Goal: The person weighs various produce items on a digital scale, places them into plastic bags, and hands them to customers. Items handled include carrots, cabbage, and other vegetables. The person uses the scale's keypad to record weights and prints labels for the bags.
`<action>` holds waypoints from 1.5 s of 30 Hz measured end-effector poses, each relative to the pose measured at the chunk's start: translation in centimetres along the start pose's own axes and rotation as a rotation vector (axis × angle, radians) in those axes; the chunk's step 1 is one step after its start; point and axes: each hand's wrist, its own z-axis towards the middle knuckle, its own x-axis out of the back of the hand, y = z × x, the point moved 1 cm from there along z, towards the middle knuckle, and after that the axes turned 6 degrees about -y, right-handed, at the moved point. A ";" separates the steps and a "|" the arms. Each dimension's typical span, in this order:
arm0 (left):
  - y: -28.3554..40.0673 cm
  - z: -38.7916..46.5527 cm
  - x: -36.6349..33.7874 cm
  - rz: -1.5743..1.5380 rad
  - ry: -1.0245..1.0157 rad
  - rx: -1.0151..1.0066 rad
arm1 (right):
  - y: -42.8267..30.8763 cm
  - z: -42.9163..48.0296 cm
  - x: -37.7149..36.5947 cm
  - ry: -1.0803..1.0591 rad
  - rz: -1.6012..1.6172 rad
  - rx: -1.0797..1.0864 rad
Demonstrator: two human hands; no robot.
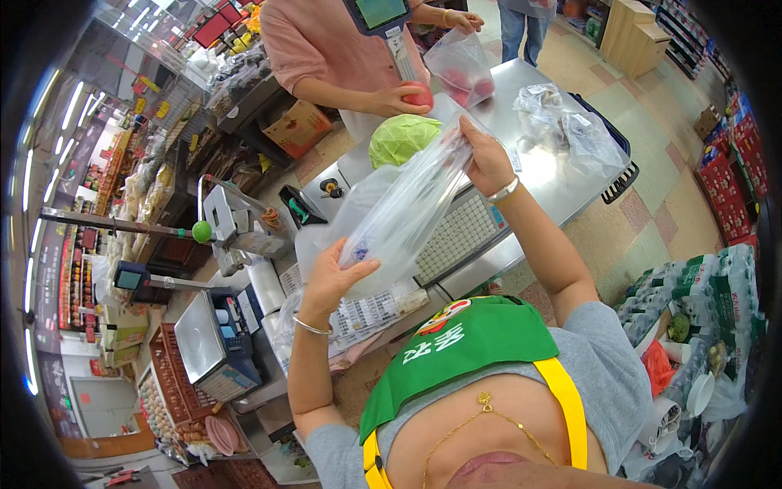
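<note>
Between my two hands a clear plastic bag is stretched out over a scale's keypad. My left hand holds its lower left end, the thumb pointing right. At the upper right end, my right hand pinches the bag's edge. A green cabbage lies just beyond the bag on the metal counter. Across the counter a person in a pink top holds a round red item in one hand and a plastic bag with red items in the other.
Filled plastic bags lie at the counter's right, by a dark basket. A display on a post rises at the far side. Plastic bag rolls, printed sheets and a second scale are at the left. Bottle packs stand at right.
</note>
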 end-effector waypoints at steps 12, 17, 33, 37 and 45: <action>-3.8 6.0 4.7 -0.161 0.402 -0.127 | 3.2 -5.8 0.6 -0.563 -0.615 -0.145; 2.0 4.1 1.8 -0.375 -0.076 -0.169 | 4.6 -3.4 3.5 -0.555 -0.848 -0.036; -0.1 6.0 4.9 -0.046 0.401 -0.284 | 0.7 -4.3 0.7 -0.547 -0.482 -0.250; -1.2 6.8 5.5 -0.301 0.402 -0.488 | -0.7 -3.9 -0.8 -0.882 -0.844 -0.208; 3.5 9.7 6.6 0.136 -0.139 -0.592 | -8.0 5.0 -0.2 -0.655 -1.935 0.951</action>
